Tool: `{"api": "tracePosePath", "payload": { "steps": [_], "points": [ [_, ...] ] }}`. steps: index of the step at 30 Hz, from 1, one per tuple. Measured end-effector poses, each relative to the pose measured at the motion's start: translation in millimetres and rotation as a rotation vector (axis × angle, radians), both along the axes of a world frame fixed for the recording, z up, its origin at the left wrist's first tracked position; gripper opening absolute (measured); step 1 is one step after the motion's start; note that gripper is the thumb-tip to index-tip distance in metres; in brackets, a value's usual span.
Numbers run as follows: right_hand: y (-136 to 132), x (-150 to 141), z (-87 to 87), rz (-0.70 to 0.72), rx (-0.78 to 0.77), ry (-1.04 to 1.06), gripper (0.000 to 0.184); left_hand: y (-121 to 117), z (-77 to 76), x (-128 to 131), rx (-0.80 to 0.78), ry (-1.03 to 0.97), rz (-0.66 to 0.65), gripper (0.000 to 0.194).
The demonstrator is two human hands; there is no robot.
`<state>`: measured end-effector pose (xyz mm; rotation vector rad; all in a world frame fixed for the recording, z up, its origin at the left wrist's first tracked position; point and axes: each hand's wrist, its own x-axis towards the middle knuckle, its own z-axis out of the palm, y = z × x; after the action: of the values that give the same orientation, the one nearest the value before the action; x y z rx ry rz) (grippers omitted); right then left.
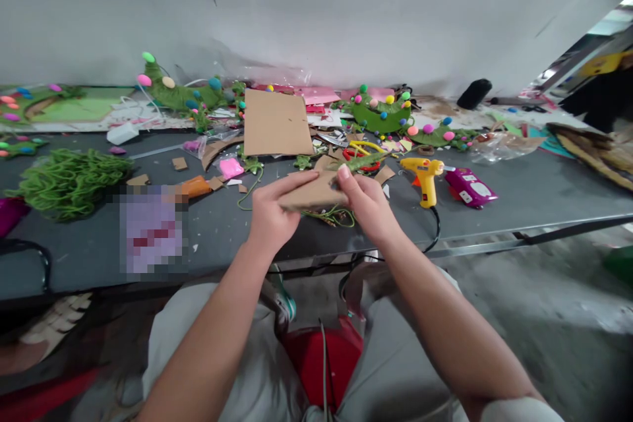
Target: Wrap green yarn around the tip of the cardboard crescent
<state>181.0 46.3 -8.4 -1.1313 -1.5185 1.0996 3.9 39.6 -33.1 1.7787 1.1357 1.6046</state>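
Observation:
Between my two hands, above the front part of the grey table, is a piece of brown cardboard point(312, 194). My left hand point(274, 214) grips its left end, fingers behind it. On the other end, my right hand point(368, 204) presses its thumb against the cardboard near the top edge. A strip wrapped in green yarn point(368, 159) sticks out past my right hand; whether it joins the cardboard I cannot tell. Loose green yarn point(339, 216) lies under my hands. Behind them are red-handled scissors point(363, 161) and a larger cardboard sheet point(277, 122).
A yellow glue gun point(424, 178) stands right of my hands, its black cord running over the table edge point(475, 241). Beside it lies a purple packet point(469, 188). Far left is a heap of green yarn point(69, 181). Green crescents with pompoms point(380, 115) line the wall.

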Motion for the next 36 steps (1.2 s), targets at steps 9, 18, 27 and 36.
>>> {"api": "tracePosePath", "payload": {
  "steps": [9, 18, 27, 36],
  "points": [
    [12, 0, -16.0, -0.038, -0.128, 0.289, 0.055, 11, 3.4, -2, -0.432, -0.556, -0.152, 0.043],
    [14, 6, -12.5, -0.045, 0.056, 0.036, 0.052, -3, 14.3, 10, -0.631, -0.638, -0.322, 0.039],
    [9, 2, -17.9, -0.034, 0.274, -0.21, 0.029, 4, 0.8, 7, -0.456, -0.55, -0.141, 0.04],
    [7, 1, -11.0, -0.077, 0.221, -0.168, 0.03, -9, 6.8, 6, -0.069, 0.12, 0.212, 0.03]
  ]
}}
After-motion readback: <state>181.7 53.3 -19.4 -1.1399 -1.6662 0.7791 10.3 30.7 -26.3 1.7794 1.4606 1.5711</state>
